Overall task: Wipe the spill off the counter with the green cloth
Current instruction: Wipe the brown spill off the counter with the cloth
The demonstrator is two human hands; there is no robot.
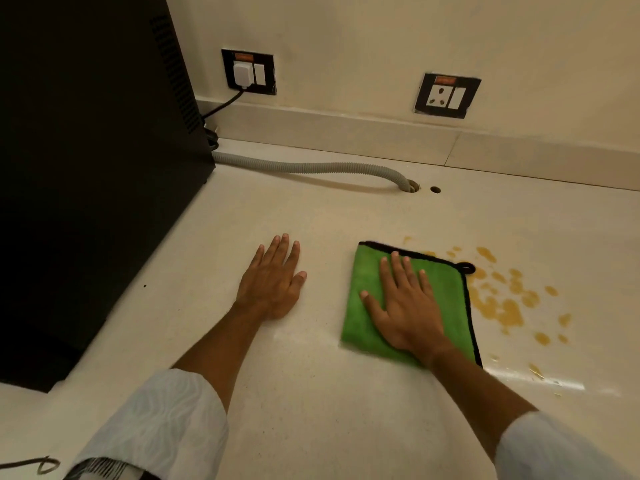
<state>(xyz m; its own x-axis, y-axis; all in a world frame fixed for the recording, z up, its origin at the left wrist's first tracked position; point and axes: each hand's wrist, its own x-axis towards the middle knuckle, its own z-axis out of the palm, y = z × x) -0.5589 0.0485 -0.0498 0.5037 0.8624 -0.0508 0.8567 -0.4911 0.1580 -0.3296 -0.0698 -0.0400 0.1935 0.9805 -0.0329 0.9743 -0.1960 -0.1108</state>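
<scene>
This looks like a home kitchen. A pale stone tabletop (311, 393) meets a cream wall with a low upstand, two switched wall sockets (447, 95) sit just above it, and a black appliance (97, 150) at the tabletop's left edge has a grey corrugated drain hose (311, 167) running into a hole near the back edge.

Head view, down onto counter (311, 393)

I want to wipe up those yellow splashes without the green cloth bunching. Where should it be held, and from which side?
Press from above rather than pinch. The green cloth lies folded flat on the counter, so a spread palm grips it best, as the right hand does now. The spill lies just past its black-trimmed right edge, so probably push that way. The left hand rests flat on bare counter.
</scene>
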